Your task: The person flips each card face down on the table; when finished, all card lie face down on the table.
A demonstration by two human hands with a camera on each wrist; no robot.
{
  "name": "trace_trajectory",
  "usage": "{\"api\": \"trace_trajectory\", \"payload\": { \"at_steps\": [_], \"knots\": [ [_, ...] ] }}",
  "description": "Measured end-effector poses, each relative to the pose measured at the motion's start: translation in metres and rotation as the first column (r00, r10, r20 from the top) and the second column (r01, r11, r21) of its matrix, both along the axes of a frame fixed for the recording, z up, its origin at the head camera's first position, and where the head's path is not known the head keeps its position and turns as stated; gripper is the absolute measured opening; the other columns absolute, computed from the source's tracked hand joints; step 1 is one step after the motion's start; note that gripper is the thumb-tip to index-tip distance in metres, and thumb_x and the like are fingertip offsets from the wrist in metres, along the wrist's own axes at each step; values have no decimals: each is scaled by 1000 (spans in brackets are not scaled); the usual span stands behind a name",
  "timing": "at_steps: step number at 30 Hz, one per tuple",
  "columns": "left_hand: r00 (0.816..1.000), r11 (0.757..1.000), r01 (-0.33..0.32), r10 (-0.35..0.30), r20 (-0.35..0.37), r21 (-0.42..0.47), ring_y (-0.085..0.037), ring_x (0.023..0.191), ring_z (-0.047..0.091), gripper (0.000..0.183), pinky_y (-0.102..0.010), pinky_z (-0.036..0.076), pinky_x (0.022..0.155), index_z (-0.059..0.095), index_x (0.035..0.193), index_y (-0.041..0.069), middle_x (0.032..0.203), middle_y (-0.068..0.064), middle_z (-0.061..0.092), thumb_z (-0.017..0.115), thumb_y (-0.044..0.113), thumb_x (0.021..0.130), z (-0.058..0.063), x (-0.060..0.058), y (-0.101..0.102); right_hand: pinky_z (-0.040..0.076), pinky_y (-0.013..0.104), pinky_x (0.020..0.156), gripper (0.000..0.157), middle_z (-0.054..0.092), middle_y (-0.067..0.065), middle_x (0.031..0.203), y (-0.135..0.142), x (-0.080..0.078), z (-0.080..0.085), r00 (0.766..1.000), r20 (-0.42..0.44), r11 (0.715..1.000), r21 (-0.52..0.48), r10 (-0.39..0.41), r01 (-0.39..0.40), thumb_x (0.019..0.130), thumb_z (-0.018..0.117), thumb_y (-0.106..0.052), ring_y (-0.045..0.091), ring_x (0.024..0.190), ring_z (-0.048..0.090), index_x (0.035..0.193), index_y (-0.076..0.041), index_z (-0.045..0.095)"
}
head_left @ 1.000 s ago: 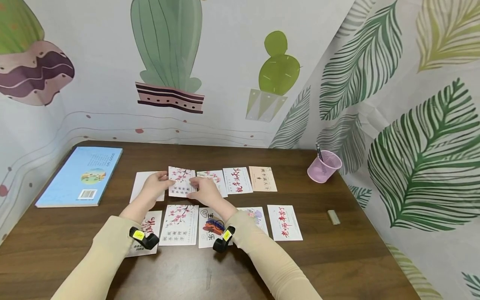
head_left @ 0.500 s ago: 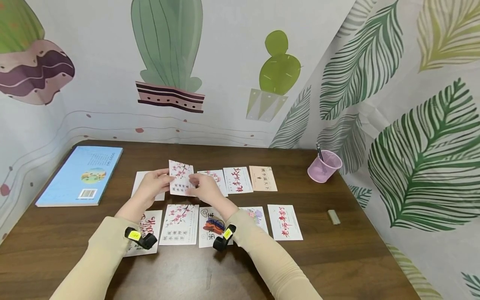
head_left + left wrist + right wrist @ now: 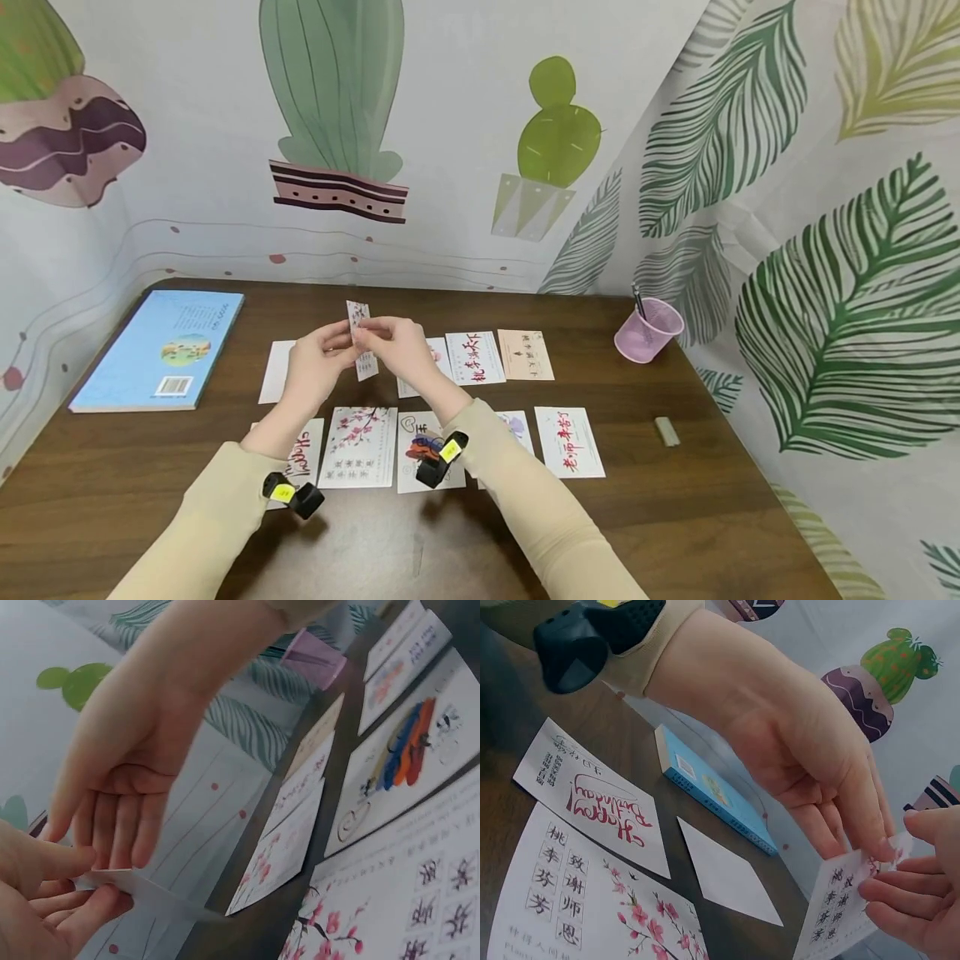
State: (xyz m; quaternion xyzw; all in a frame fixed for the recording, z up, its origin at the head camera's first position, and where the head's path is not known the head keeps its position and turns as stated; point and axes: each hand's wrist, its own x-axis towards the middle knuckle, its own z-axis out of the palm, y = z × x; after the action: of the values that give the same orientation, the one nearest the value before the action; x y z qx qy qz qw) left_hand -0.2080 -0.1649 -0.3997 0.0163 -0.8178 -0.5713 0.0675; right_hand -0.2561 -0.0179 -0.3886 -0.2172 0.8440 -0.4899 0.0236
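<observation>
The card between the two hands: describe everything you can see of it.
The card is thin and white, apparently stiff paper, printed with pink blossoms and dark Chinese characters. It is held tilted up over the table, turned partly edge-on to the head view. The left hand pinches it; the right hand overlaps its printed side, though whether it grips too is unclear.

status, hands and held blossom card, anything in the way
Left hand, right hand: both gripping blossom card. Card steeply angled in head view. Fingers hide part.
</observation>
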Motion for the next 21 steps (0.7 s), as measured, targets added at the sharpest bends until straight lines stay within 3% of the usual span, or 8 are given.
{"api": "trace_trajectory", "payload": {
  "at_steps": [6, 11, 16, 21],
  "knots": [
    [989, 993, -59, 44, -145, -103, -35, 98, 70, 48, -3, 47, 68, 61, 129, -1, 110, -23, 71, 75, 17, 87, -7, 0, 3, 55, 16, 65, 31, 76, 11, 99, -3, -1, -2, 998, 40, 995, -74, -57, 60, 87, 75, -25, 15, 89, 73, 108, -3, 74],
    [971, 985, -96, 61, -232, -143, -36, 90, 72, 46, -1, 46, 65, 65, 123, -2, 103, -23, 72, 79, 15, 83, -15, 0, 6, 55, 16, 61, 23, 76, 12, 95, -3, -3, -5, 994, 34, 992, -68, -102, 104, 86, 73, -15, 15, 82, 74, 104, -1, 74],
    [975, 988, -97, 69, -211, -124, -35, 93, 72, 45, -2, 46, 67, 66, 123, 0, 107, -20, 73, 78, 18, 84, -18, -3, 4, 57, 18, 60, 22, 76, 15, 94, 1, -8, -9, 985, 60, 984, -67, -162, 166, 86, 68, -7, 19, 79, 74, 105, 3, 72],
    [982, 980, -168, 157, -106, -104, -33, 96, 69, 44, -6, 46, 69, 65, 124, 2, 109, -18, 72, 76, 21, 86, -21, -8, -8, 59, 21, 64, 25, 74, 17, 99, 8, -16, -18, 975, 149, 984, -48, -165, 174, 88, 68, -8, 21, 82, 73, 110, 4, 69]
  ]
}}
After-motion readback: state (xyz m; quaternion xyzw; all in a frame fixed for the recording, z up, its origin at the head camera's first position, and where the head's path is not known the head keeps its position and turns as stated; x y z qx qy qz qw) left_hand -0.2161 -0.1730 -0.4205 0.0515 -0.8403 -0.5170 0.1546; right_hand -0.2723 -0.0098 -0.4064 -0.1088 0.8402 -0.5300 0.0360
